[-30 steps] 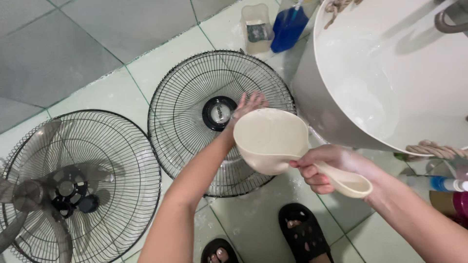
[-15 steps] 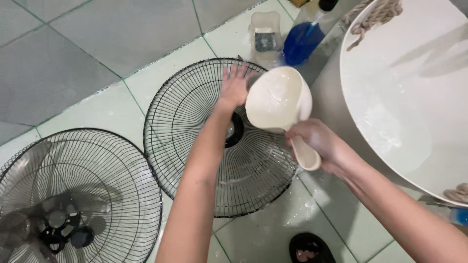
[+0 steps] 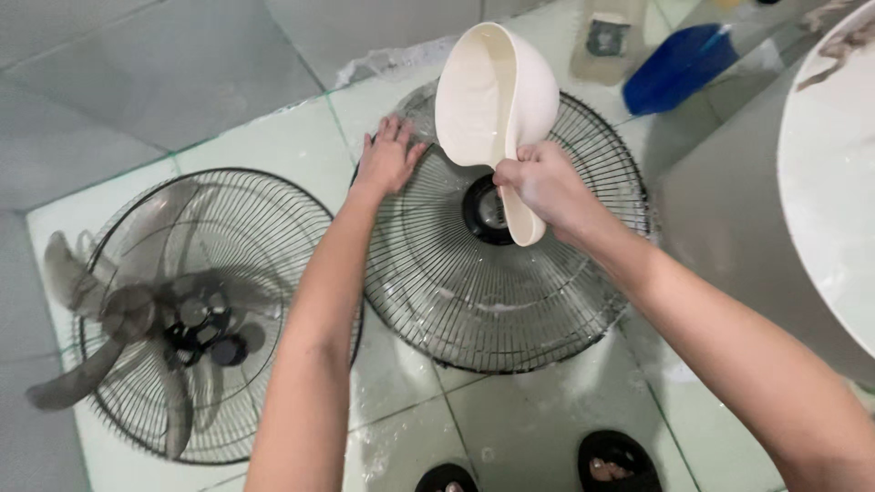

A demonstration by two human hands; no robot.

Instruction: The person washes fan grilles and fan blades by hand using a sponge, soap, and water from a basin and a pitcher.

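Observation:
A black wire fan grille (image 3: 510,301) lies flat on the wet green floor tiles. My left hand (image 3: 387,157) rests spread on the grille's upper left rim. My right hand (image 3: 545,187) grips the handle of a cream plastic water dipper (image 3: 488,91), tipped on its side above the grille's far edge, its mouth facing left. Water spills over the far rim of the grille. The grille's round black hub (image 3: 483,211) shows just under the dipper's handle.
A second fan grille with grey blades (image 3: 196,310) lies at the left. A large white basin (image 3: 829,182) stands at the right. A blue bottle (image 3: 679,66) and a translucent container (image 3: 609,38) stand at the back. My black slippers (image 3: 618,460) are at the bottom.
The dipper has swung up and left over the grille's far edge and tipped further, pouring water. My left hand slid left along the rim. The view shifted right, away from the basin.

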